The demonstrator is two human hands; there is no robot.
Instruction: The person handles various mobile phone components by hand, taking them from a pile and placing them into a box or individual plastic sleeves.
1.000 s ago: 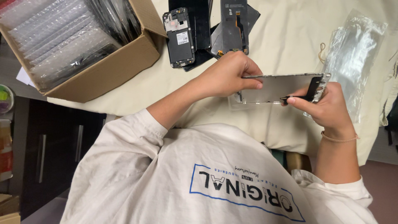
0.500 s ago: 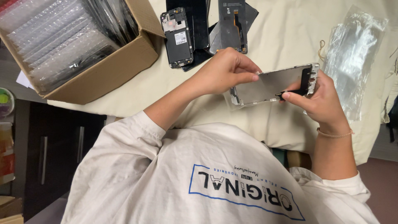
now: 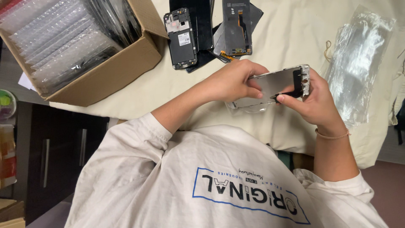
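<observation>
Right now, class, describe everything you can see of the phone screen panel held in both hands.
The phone screen panel is a flat rectangle with a silvery metal-looking back and a dark strip near one end. It is held above the cream cloth, tilted, back side up. The left hand grips one end; the right hand holds the other, thumb pressing its lower edge.

A silver-grey phone frame (image 3: 274, 86) with a black strip at one end, over a cream tabletop (image 3: 291, 38). Black phone parts (image 3: 198, 33) lie by a brown cardboard box (image 3: 114, 71) of clear bubble wrap; a shiny clear plastic bag (image 3: 358, 63) lies near.
</observation>
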